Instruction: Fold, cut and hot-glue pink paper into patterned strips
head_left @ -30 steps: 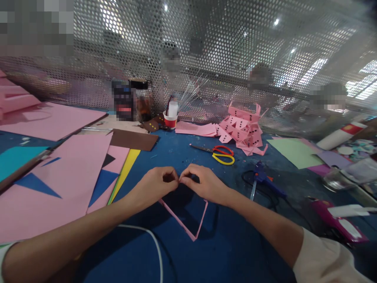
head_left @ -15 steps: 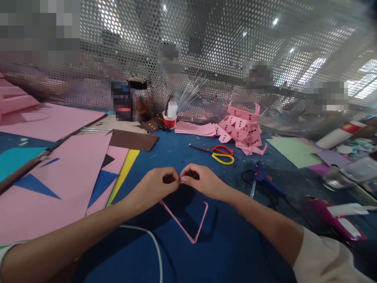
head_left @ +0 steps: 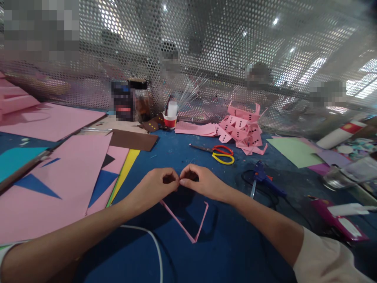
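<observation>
My left hand and my right hand meet fingertip to fingertip over the blue table, both closed in a pinch. A narrow folded strip of pink paper comes out from under my left hand. It runs down to a sharp bend, then rises to a small hooked end below my right hand. The part between the fingertips is mostly hidden by them. Beyond my hands lie scissors with one red and one yellow handle loop.
Pink card sheets cover the left side. Behind stand a paper cup, pink paper strips and a pile of dotted pink paper pieces. A blue glue gun lies right; a white cable curves in front.
Almost nothing differs. Both hands keep their pinch at the same spot, and the pink strip lies as before.
</observation>
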A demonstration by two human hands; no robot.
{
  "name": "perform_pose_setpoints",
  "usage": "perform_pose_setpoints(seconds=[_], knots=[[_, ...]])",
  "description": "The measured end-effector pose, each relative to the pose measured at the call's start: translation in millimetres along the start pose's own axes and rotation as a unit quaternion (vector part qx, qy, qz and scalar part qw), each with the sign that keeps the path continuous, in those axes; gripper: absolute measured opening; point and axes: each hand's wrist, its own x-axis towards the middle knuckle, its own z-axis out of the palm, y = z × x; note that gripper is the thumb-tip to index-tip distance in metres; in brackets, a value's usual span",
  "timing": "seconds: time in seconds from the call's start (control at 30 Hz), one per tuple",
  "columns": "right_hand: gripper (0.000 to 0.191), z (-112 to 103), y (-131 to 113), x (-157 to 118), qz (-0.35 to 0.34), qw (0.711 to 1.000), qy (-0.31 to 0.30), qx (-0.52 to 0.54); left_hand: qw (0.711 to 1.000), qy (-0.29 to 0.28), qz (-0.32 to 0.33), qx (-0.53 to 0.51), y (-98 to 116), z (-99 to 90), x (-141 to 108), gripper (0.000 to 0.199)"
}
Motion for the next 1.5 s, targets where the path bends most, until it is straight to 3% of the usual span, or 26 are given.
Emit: perform_pose_setpoints(seconds=[0.5, 0.9, 1.5], knots=[[0.023, 0.3, -1.8, -1.5, 0.005, 1.0, -0.005, -0.005, 1.0, 0.004, 0.001, 0.021, 3.9, -2.2, -1.3, 0.016], [0.012, 0.7, -2.1, -1.5, -0.004, 0.998, -0.003, -0.066, 0.999, 0.018, -0.004, 0.047, 2.5, -2.7, -2.3, 0.019], [0.012, -0.5, -1.6, -0.3, 0.0, 0.995, -0.011, -0.099, 0.998, 0.017, -0.017, 0.053, 2.2, -1.9, -2.7, 0.019]])
